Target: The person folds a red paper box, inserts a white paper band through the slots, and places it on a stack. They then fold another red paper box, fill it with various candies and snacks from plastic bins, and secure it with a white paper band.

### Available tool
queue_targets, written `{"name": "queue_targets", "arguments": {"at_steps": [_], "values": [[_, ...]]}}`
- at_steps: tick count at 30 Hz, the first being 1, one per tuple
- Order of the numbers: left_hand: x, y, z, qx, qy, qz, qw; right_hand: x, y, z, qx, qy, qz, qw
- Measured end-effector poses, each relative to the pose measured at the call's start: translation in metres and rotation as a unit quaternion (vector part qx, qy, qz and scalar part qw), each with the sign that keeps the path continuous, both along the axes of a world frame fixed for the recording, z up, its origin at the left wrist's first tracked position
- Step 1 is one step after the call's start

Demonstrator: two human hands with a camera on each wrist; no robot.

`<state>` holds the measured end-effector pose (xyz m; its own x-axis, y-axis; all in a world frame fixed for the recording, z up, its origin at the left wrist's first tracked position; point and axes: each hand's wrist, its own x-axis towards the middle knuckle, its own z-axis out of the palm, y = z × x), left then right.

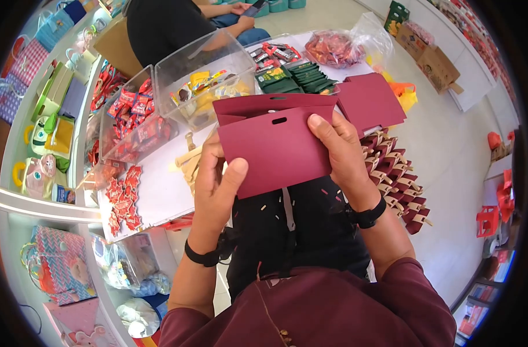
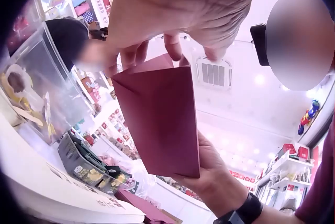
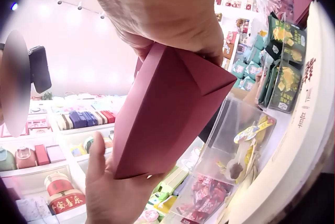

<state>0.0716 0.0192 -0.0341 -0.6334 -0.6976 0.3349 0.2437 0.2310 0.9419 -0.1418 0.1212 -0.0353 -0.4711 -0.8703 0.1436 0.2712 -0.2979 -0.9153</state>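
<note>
A maroon paper gift box [image 1: 278, 150] is held up over the lap by both hands. Its two top panels stand apart, each with an oval handle slot. My left hand [image 1: 215, 182] grips the left end, thumb at the front panel and fingers partly hidden behind. On the right, my right hand [image 1: 342, 147] pinches the upper corner with its thumb on the front panel. In the left wrist view, a folded end of the box [image 2: 159, 119] shows below the left fingers. The right wrist view shows the creased opposite end and the long base of the box [image 3: 167, 114].
Flat maroon sheets [image 1: 371, 101] lie at the table's right, above stacked maroon boxes with beige ribbons [image 1: 394, 179]. Clear bins [image 1: 206, 75] hold packaged snacks. Green packets [image 1: 298, 78] and red tags [image 1: 124, 199] lie on the white table. A person [image 1: 171, 29] sits beyond.
</note>
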Motion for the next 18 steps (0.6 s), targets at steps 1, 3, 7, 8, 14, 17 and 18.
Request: {"name": "queue_targets", "arguments": {"at_steps": [1, 3, 7, 8, 14, 17, 18], "values": [[-0.001, 0.0, -0.002, 0.007, 0.006, 0.012, 1.0, 0.002, 0.003, 0.001, 0.008, 0.008, 0.001, 1.0], [-0.001, -0.003, -0.013, 0.002, 0.019, 0.019, 1.0, 0.004, 0.008, 0.002, 0.024, 0.01, 0.012, 1.0], [0.0, 0.006, -0.016, 0.028, 0.019, 0.056, 0.998, 0.006, 0.018, 0.002, 0.038, 0.002, 0.04, 0.999], [0.0, 0.007, -0.015, 0.025, 0.014, 0.061, 0.998, 0.006, 0.022, 0.003, 0.035, 0.014, 0.048, 0.998], [0.008, 0.01, -0.006, 0.038, -0.035, 0.078, 0.996, 0.009, 0.041, 0.014, 0.03, 0.063, 0.099, 0.993], [0.009, 0.012, -0.008, 0.06, -0.012, 0.061, 0.996, 0.011, 0.05, 0.021, 0.032, 0.047, 0.127, 0.99], [0.011, 0.011, -0.01, 0.072, -0.002, 0.056, 0.996, 0.01, 0.052, 0.021, 0.027, 0.039, 0.131, 0.99]]}}
